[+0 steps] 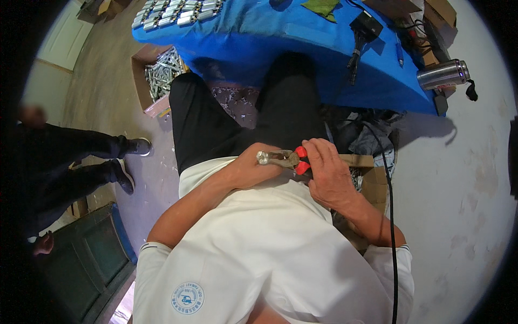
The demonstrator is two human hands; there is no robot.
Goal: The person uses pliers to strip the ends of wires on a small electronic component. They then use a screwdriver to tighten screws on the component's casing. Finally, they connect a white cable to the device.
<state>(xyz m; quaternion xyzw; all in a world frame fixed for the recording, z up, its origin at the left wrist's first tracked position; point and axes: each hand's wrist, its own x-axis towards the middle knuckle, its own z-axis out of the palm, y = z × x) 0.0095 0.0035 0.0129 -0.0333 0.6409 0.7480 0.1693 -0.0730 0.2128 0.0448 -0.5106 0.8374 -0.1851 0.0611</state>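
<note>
Over my lap, my right hand (pixel 328 174) grips the red handles of a pair of pliers (pixel 286 159), whose grey metal jaws point left. My left hand (pixel 253 167) lies just under the jaws and holds a small silvery metal piece (pixel 263 157) at the jaw tips. Both hands meet above my black trousers and white shirt.
A table under a blue cloth (pixel 270 32) stands ahead, with rows of metal parts (pixel 172 12), a black cable adapter (pixel 365 26) and a steel flask (pixel 443 74). A cardboard box of metal parts (pixel 162 73) sits on the floor at left. Another person's legs (pixel 81 162) are at far left.
</note>
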